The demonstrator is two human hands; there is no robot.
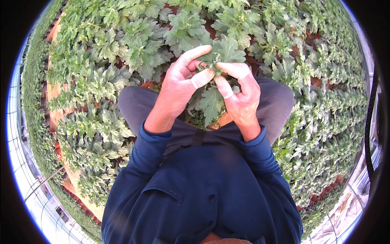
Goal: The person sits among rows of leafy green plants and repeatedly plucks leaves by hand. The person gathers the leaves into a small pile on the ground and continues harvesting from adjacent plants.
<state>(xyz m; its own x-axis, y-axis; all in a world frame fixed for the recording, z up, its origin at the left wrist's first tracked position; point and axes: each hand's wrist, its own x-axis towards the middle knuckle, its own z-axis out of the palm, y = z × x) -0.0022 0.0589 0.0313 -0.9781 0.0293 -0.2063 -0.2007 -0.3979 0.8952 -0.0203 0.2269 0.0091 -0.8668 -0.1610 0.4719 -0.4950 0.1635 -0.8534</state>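
Both my hands meet at the top of a leafy plant with lobed green leaves, like a chrysanthemum [210, 103], which stands between my knees. My left hand [182, 77] has its thumb and fingers around the left side of the shoot tip [217, 70], its index finger curving over a leaf. White tape or a finger cover wraps its thumb. My right hand [243, 88] pinches at the right side of the same tip with thumb and index finger, both wrapped in white. The stem under the tip is mostly hidden.
Rows of similar leafy plants [143, 48] surround me in front and on both sides. Reddish pots or soil show between them. A strip of orange-brown ground [56, 100] runs along the left. A dark cable or hose [369, 131] hangs at the far right.
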